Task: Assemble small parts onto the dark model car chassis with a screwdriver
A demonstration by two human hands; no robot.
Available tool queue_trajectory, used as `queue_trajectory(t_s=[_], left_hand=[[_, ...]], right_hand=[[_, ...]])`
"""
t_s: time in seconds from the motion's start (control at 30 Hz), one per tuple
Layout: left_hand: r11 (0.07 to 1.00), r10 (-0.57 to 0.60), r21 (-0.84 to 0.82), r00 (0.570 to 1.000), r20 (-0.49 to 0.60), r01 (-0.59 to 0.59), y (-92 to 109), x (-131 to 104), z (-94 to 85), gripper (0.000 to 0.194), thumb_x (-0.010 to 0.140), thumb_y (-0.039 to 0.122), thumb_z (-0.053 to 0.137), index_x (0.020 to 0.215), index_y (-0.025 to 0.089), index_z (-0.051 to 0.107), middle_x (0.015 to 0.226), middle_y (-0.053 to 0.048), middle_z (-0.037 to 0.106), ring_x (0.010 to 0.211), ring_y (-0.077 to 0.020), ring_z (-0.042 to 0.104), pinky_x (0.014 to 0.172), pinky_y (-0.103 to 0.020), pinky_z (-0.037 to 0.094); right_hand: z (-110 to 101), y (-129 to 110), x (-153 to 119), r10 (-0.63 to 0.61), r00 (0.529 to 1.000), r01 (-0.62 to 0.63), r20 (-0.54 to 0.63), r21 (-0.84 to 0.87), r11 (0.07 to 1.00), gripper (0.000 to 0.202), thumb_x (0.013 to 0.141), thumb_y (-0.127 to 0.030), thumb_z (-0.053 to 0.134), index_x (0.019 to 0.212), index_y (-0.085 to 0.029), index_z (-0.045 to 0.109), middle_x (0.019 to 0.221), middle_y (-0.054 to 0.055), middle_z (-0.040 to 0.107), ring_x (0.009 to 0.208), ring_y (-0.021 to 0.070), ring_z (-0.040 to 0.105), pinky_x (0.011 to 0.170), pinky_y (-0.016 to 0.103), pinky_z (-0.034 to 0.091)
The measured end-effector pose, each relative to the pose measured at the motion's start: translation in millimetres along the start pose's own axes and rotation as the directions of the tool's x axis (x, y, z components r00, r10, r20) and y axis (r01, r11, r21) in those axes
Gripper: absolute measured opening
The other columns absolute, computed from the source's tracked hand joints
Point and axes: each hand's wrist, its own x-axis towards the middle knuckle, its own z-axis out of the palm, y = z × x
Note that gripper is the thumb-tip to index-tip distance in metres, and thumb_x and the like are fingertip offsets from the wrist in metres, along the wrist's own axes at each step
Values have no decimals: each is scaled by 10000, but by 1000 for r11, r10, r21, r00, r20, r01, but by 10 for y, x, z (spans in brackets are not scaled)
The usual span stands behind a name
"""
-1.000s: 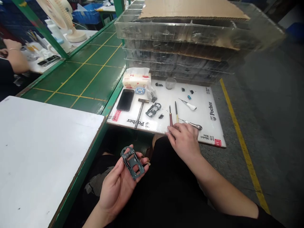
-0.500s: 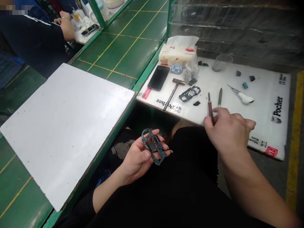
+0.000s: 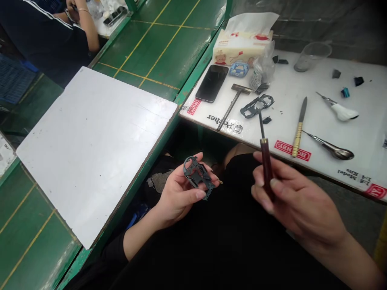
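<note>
My left hand (image 3: 177, 197) is closed around a dark grey plastic model-car frame (image 3: 198, 176) with large openings, thumb along its near edge. To the right, my right hand (image 3: 290, 189) grips a slim tool with a dark red handle (image 3: 265, 161) and a thin metal shaft pointing up and away. The kind of its tip is not clear. The tool is apart from the held frame. Behind the shaft, a similar grey frame (image 3: 256, 106) lies on the white board (image 3: 287, 88), with a dark scrap (image 3: 267, 120) beside it.
On the board are a T-shaped metal tool (image 3: 232, 105), a phone (image 3: 212, 83), a tissue pack (image 3: 242, 46), a clear cup (image 3: 313, 56), a knife (image 3: 299, 129) and two pointed tools (image 3: 341, 110). A white panel (image 3: 96, 149) lies left; a co-worker's arm (image 3: 89, 30) is beyond.
My right hand has lifted the red-handled tool off the board and drawn it back toward me. My left hand still holds the frame, slightly turned. The view has shifted.
</note>
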Motion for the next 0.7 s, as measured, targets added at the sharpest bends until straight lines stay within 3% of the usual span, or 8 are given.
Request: queue_trajectory(t_s=[0.1, 0.2, 0.27, 0.37, 0.5, 0.6, 0.7], left_hand=[[995, 75, 59, 997, -5, -75, 15, -5, -3, 770, 877, 272, 1086, 1578, 346, 774, 1363, -86, 805, 1193, -304, 840, 1180, -607, 700], [981, 155, 117, 988, 9, -155, 32, -16, 2, 731, 917, 272, 1057, 1582, 356, 766, 1385, -82, 810, 1195, -299, 846, 1181, -589, 696], [965, 208, 161, 978, 8, -206, 39, -27, 6, 725, 928, 268, 1048, 1586, 362, 760, 1400, -79, 810, 1206, -293, 850, 1168, -545, 698], [936, 263, 247, 965, -19, -251, 42, -50, 4, 753, 929, 294, 1051, 1610, 360, 736, 1424, -88, 808, 1236, -312, 851, 1126, -503, 704], [901, 313, 321, 950, -12, -293, 42, -93, -28, 813, 946, 322, 1039, 1678, 368, 687, 1423, -98, 813, 1249, -338, 845, 1104, -529, 712], [875, 356, 348, 935, 8, -336, 39, -129, -49, 798, 970, 276, 1021, 1684, 403, 690, 1465, -89, 812, 1301, -334, 834, 1134, -528, 703], [847, 395, 390, 919, -3, -363, 33, -161, -58, 768, 984, 270, 1012, 1677, 399, 707, 1495, -99, 807, 1318, -344, 833, 1168, -561, 692]], right_hand=[[129, 71, -129, 35, 993, -27, 112, -74, 997, 339, 1166, -396, 787, 1498, -328, 786, 1101, 53, 762, 668, 174, 761, 577, 288, 657], [211, 91, -208, 2, 986, 49, 166, -305, 951, 254, 1196, -345, 737, 1446, -300, 754, 1130, 62, 818, 739, 183, 815, 640, 262, 705], [259, 79, -215, -112, 979, 184, 171, -501, 846, 202, 1204, -325, 716, 1400, -310, 762, 1115, 43, 849, 830, 189, 853, 704, 234, 718], [332, 45, -167, -304, 925, 374, 228, -689, 621, 215, 1204, -333, 701, 1408, -329, 766, 1183, 23, 890, 944, 207, 895, 804, 243, 741], [422, -2, -87, -413, 861, 479, 297, -745, 463, 274, 1214, -336, 666, 1468, -335, 769, 1257, 11, 904, 975, 229, 909, 863, 299, 762], [489, -16, -82, -444, 853, 478, 275, -753, 453, 236, 1201, -311, 684, 1399, -325, 811, 1225, 28, 887, 944, 218, 887, 821, 294, 743], [543, 15, -120, -487, 844, 464, 223, -760, 456, 227, 1192, -320, 715, 1400, -345, 802, 1231, 17, 876, 952, 226, 873, 884, 324, 744]])
